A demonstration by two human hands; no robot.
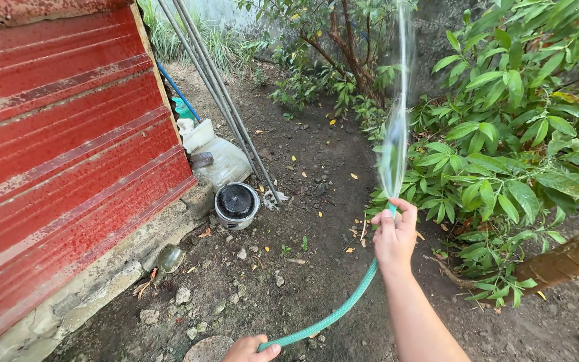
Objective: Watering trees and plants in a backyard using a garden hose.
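Observation:
My right hand (394, 234) is raised in front of me, gripping the end of a green garden hose (343, 307). A thumb presses over the nozzle end and a flat fan of water (397, 134) sprays upward toward the bushes. The hose curves down and left to my left hand (249, 349), which holds it at the bottom edge of the view. Only the fingers of that hand show.
A red corrugated metal wall (68, 154) on a concrete base fills the left. A white bucket (236, 204), a white sack (219, 157) and leaning metal poles (222, 94) stand by it. Leafy shrubs (517, 134) crowd the right; a brown trunk (571, 258) lies low right. Bare soil with stones lies between.

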